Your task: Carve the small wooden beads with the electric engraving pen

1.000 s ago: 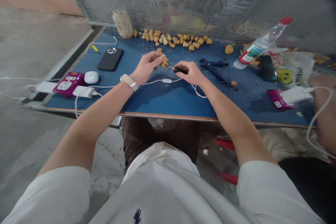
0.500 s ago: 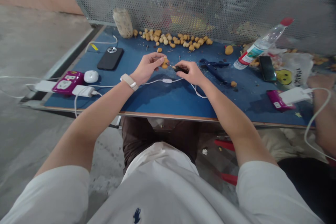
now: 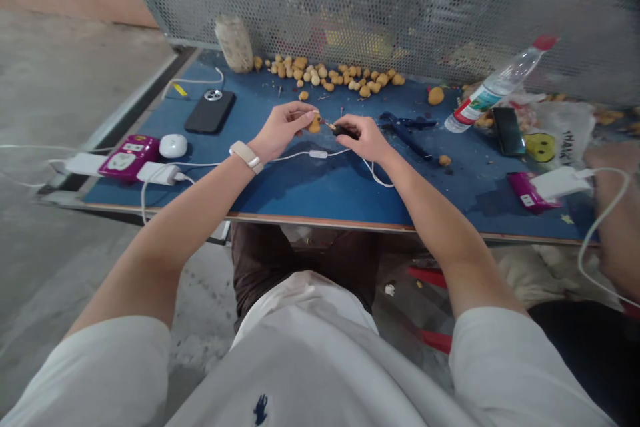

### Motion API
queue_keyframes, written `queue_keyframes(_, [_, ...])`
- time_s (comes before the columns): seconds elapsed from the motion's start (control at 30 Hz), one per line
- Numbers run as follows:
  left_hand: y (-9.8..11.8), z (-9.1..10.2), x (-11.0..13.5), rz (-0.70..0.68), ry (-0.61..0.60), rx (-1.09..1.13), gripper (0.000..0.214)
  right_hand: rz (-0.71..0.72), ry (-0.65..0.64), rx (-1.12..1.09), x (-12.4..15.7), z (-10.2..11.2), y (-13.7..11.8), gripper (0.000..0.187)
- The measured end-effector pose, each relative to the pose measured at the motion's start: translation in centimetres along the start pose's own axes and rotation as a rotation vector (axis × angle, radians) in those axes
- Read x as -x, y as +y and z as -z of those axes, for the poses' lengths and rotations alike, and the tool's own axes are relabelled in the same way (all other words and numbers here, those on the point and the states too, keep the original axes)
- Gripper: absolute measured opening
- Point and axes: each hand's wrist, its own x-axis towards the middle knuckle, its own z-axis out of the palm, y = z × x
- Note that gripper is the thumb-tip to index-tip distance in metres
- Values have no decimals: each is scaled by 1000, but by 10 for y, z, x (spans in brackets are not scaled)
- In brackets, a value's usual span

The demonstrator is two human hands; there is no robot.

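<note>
Not much had moved since a second before: the small, lumpy orange-yellow piece had turned a little in the left hand, and both hands stayed about put. That hand had it pinched between thumb and fingers, over the flat blue surface. The right hand gripped a slim black-handled tool, business end pointed at the piece; couldn't tell if they touched. A thin white cord ran on the near side of the hands, dark blue-handled pliers lay just right of the right one. My guess, the piece was light, fairly stiff and kinda easy to drop, so I'd have pinched the side away from the tool.
</note>
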Motion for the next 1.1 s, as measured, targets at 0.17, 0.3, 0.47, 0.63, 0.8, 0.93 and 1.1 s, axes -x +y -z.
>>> queue_keyframes(0.17, [0, 1, 1, 9, -19, 11, 13, -81, 23, -44, 0, 0, -4, 32])
queue_keyframes(0.3, [-1, 1, 0, 4, -29, 16, 16, -87, 24, -64, 0, 1, -7, 32])
queue_keyframes(0.47, [0, 1, 2, -16, -37, -17, 18, -99, 17, -72, 0, 0, -10, 33])
queue_keyframes(0.63, [2, 1, 3, -27, -62, -72, 21, -98, 8, -72, 0, 1, -13, 36])
queue_keyframes(0.8, [0, 0, 2, -34, -48, -53, 25, -89, 12, -76, 0, 2, -13, 35])
queue_keyframes(0.93, [0, 0, 3, -43, -61, -54, 23, -72, 12, -76, 0, 0, -11, 34])
queue_keyframes(1.1, [2, -1, 4, -34, -61, -68, 17, -66, 17, -64, -1, 0, -10, 34])
